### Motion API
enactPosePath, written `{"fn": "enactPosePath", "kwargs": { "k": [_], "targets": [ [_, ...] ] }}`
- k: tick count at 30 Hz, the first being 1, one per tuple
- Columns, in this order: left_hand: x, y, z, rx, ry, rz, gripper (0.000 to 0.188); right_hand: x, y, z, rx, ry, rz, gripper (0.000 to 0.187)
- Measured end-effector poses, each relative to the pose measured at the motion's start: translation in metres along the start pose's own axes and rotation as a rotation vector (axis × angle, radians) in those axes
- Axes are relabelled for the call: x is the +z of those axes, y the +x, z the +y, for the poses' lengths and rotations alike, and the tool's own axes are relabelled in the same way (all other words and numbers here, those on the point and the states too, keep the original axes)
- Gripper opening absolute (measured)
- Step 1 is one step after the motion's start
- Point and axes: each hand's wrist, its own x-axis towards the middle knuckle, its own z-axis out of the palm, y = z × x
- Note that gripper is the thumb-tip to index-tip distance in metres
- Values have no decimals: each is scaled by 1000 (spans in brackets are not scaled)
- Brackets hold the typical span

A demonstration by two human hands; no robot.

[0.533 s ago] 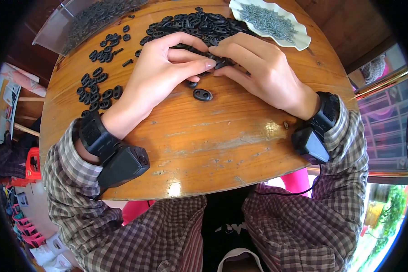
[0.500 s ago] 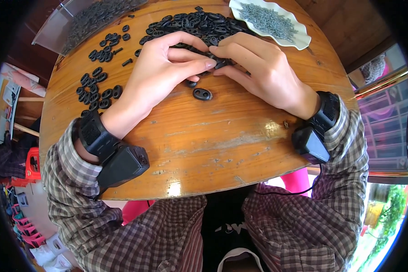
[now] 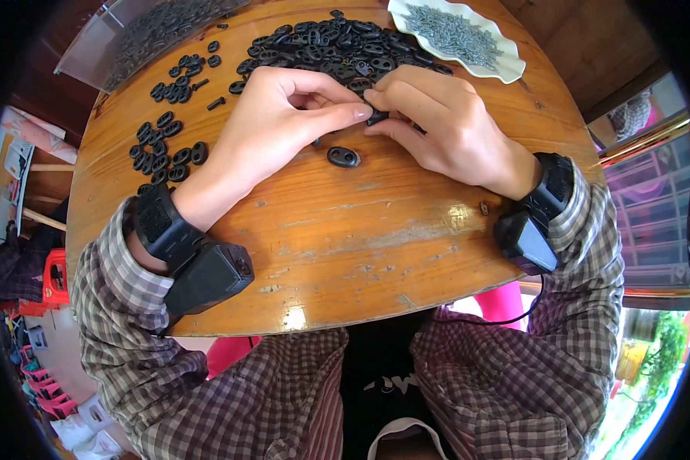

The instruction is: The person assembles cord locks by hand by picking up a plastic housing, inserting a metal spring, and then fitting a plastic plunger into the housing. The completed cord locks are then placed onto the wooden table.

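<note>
The left hand (image 3: 276, 115) pinches a black part (image 3: 376, 117), which sits between the 2 hands; probably light, stiff and smooth, it should suit a fingertip hold on its rim. The right hand (image 3: 446, 119) pinches it too.

Bright, even light falls across a wooden table (image 3: 322, 238), white glare (image 3: 295, 316) flaring just inside its near edge, a softer gleam (image 3: 458, 217) toward its right. Greenery (image 3: 652, 368) beyond the table's right side is washed out (the brightest stretch). Fisheye distortion bows the table's edges, black vignetting closes the corners; black pieces (image 3: 314, 50) at its far side read crisply, clutter (image 3: 46, 383) to its left softly.
</note>
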Motion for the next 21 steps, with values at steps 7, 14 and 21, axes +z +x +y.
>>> {"fn": "enactPosePath", "kwargs": {
  "k": [7,14,21],
  "targets": [
    [1,1,1,2,-15,-28,13,-1,-2,-2,17,17,-42,25],
    [-1,-1,14,-106,-54,-23,15,1,1,0,107,71,20,29],
    [-21,7,9,40,119,133,13,-10,4,10,216,-248,71,31]
  ]
}}
